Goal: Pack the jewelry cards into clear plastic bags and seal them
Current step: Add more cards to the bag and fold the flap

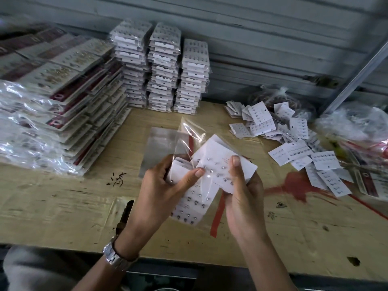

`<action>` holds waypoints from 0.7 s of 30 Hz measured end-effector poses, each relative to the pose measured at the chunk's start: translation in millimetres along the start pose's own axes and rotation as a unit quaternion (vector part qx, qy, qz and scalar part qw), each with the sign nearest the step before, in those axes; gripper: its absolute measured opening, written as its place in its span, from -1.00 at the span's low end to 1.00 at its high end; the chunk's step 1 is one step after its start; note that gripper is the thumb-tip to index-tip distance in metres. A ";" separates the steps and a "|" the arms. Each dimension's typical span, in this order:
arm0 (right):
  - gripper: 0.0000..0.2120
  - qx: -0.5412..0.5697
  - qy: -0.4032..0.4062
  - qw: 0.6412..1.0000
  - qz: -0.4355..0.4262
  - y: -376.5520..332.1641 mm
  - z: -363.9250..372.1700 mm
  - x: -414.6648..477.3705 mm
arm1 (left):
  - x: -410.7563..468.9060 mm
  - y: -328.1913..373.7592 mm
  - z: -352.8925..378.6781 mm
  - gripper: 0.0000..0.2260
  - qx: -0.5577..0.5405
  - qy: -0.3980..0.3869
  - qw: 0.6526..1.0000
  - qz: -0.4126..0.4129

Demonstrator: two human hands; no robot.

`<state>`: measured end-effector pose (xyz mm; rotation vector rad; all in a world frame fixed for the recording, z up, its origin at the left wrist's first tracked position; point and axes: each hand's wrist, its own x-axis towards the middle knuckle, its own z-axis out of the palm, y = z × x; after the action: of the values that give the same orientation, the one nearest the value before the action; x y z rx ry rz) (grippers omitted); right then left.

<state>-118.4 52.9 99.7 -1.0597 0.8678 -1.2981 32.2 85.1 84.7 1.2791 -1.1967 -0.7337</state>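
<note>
My left hand (163, 181) pinches a clear plastic bag (192, 131) against the fanned jewelry cards (220, 162). My right hand (243, 192) clamps the same cards, thumb on top (studs facing up), above the cardboard (63, 206). Spare bags (159, 148) lie just behind, loose cards (294, 143) to the right, and 3 packed stacks (163, 76) at the back.

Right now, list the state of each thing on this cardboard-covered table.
White studded jewelry cards: fanned, held in both hands.
Crinkled clear plastic bag: unsealed, held.
Left hand: grips cards.
Right hand: pinches cards.
Scattered white cards at right: unbagged.
Three tall stacks behind: bagged.
Flat clear bag on table: empty.
</note>
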 end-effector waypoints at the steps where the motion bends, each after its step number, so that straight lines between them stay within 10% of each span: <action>1: -0.68 -0.006 -0.022 1.000 0.006 1.8 -2.4 -1.2 | -0.5 0.2 0.6 -0.72 -0.019 0.005 1.000 -0.014; 9: -0.48 -0.070 -0.204 0.974 0.073 5.0 -43.7 5.5 | -6.4 -3.8 -0.6 -0.82 -0.116 0.004 0.982 -0.150; 21: -0.71 0.050 -0.100 0.994 -0.019 8.2 -22.7 -8.6 | -4.6 -3.7 -2.2 -0.69 -0.067 -0.009 0.997 -0.034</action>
<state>-138.1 58.4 84.3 -1.1110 0.6281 -1.2295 33.7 89.3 80.3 1.2092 -1.1026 -0.8623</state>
